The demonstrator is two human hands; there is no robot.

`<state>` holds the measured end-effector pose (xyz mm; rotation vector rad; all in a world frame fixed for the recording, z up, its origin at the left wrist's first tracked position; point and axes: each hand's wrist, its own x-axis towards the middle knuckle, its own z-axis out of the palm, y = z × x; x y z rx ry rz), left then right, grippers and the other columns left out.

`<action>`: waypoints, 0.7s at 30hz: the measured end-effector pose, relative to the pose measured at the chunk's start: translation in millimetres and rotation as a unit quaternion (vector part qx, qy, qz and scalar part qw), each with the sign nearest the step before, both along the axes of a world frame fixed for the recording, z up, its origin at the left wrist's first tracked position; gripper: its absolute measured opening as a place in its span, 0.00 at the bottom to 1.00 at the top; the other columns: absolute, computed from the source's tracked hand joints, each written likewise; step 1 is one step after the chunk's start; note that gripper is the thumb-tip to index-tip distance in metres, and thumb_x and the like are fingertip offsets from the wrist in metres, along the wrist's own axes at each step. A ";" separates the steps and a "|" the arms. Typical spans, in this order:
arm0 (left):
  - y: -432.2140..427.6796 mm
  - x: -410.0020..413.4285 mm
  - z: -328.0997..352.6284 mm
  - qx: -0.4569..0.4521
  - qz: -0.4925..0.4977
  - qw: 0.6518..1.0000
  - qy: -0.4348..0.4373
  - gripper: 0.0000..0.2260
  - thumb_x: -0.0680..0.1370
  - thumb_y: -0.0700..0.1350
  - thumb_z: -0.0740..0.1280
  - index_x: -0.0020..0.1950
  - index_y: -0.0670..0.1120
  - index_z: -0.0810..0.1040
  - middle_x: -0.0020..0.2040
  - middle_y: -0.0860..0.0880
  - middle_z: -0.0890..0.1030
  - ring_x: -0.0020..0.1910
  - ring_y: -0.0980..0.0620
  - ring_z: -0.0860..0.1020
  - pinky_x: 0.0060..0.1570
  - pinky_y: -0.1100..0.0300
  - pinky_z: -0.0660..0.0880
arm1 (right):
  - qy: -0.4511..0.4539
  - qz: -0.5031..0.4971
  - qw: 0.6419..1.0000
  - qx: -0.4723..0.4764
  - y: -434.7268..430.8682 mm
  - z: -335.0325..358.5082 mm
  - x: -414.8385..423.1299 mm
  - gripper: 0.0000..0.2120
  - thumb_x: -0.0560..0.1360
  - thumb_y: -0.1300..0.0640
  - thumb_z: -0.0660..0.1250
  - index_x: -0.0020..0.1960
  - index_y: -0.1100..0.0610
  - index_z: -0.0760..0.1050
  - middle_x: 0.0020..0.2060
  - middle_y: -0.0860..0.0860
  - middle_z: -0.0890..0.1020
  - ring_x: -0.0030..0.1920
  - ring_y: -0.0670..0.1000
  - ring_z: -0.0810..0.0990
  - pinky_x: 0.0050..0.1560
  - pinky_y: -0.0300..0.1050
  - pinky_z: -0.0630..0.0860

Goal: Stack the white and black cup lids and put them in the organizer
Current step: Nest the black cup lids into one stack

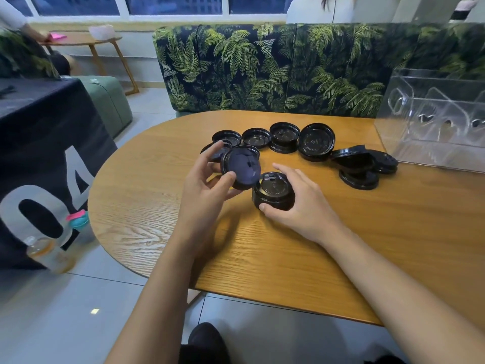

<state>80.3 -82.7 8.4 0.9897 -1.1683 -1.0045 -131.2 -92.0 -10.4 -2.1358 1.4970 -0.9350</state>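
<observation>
Black plastic all over the wooden table on my feed, and not one white lid that I can spot. The left hand pinches a single lid by its rim between thumb and fingers. It's lifted off the table and tilted so its hollow underside faces the camera. Just right of it, the right hand is wrapped around a short stack of lids standing on the table, thumb on the near side, fingers round the far side. The lid's lower edge is right by the stack's top, maybe touching, can't tell.

So I'd call this mid-stacking, with one more lid about to go on the pile. As I read it, the next move needs the lid turned flat, matched to the top one, centred and pressed until it nests, while the right hand steadies the pile. More loose lids sit farther back. Another heap lies to the right, near the clear organizer at the far right edge. I can't see any lids in it, so plenty left to do.
</observation>
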 end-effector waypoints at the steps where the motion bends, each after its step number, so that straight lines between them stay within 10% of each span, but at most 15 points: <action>1: 0.0 0.6 0.9 0.013 -0.019 1.000 0.014 0.22 0.82 0.32 0.66 0.75 0.49 0.75 0.61 0.37 0.81 0.61 0.44 0.84 0.52 0.52 0.85 | -0.003 -0.001 1.000 -0.002 0.1 0.2 0.2 0.42 0.71 0.42 0.78 0.79 0.46 0.64 0.65 0.42 0.74 0.64 0.40 0.70 0.60 0.28 0.64; 21: -0.2 -9.2 -15.2 -0.006 0.004 0.951 -0.309 0.29 0.72 0.60 0.79 0.72 0.58 0.78 0.40 0.53 0.84 0.39 0.57 0.81 0.43 0.62 0.78 | -0.012 0.023 0.999 -0.025 -0.6 -2.2 1.8 0.39 0.70 0.42 0.78 0.76 0.47 0.67 0.65 0.42 0.76 0.64 0.42 0.74 0.65 0.39 0.72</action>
